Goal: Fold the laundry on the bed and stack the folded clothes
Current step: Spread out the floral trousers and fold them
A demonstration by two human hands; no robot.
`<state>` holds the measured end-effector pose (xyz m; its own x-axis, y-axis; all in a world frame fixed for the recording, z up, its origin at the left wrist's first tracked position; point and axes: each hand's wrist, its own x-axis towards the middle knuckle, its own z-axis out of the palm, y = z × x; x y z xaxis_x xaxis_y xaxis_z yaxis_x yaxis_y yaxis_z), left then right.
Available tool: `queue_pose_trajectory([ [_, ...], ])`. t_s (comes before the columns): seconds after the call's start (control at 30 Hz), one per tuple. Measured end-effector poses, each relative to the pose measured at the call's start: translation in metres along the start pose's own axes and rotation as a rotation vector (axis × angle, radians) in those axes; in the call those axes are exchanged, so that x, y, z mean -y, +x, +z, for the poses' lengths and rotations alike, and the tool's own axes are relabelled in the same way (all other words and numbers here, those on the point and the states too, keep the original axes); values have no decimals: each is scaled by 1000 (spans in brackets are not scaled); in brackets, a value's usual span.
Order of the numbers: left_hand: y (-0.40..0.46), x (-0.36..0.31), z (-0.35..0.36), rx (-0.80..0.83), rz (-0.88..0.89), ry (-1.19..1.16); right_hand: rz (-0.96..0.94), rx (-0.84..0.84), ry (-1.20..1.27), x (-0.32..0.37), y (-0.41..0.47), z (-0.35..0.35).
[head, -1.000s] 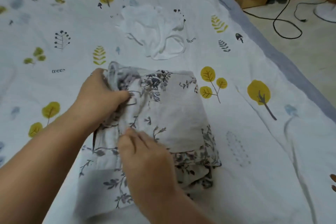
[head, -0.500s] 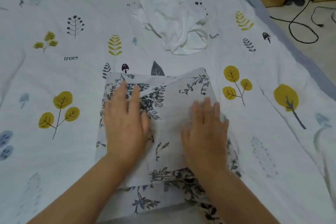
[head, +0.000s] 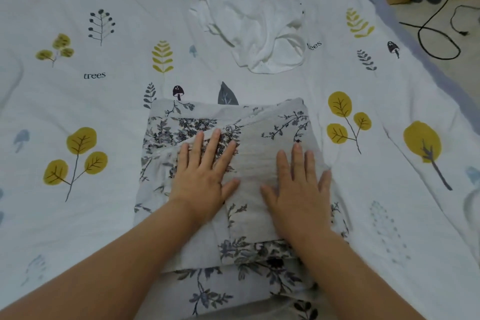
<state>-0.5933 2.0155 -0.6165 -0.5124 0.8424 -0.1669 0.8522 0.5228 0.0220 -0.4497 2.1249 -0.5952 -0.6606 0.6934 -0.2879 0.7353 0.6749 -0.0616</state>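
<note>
Both hands lie flat, fingers straight, gripping nothing: left hand and right hand press the folded grey floral-print woven garment on the leaf-patterned bedsheet. The crumpled white soft garment lies directly beyond, slightly nearer the right hand.

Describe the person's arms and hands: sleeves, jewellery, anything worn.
Both forearms are bare up to the frame edge, with no sleeves in view. The left hand and right hand wear no gloves, and no rings, watch or bracelet show. Nails look short and unpainted.
</note>
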Motion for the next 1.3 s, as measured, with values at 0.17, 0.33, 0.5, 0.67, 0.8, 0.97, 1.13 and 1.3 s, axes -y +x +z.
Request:
queue_pose_trajectory([
  [0.17,-26,-15,-11,-70,199,-32,-99,-99,84,20,-66,3],
  [0.33,-24,-14,5,88,156,43,-85,137,14,19,-68,6],
  [0.5,-23,-17,-6,138,134,2,194,-165,283,-17,-68,-21],
  [0.67,-22,-32,-23,198,118,-141,509,177,762,-56,-72,-27],
  [0.8,-15,-47,-32,264,38,-328,548,216,1088,-69,-63,-29],
  [0.97,-19,-30,-36,-8,-181,-208,519,338,1211,-71,-65,-28],
  [1.13,-49,25,-30,10,-819,-493,566,315,1235,-68,-62,-31],
  [1.3,-61,47,-29,79,-975,-961,547,320,1240,-66,-51,-38],
])
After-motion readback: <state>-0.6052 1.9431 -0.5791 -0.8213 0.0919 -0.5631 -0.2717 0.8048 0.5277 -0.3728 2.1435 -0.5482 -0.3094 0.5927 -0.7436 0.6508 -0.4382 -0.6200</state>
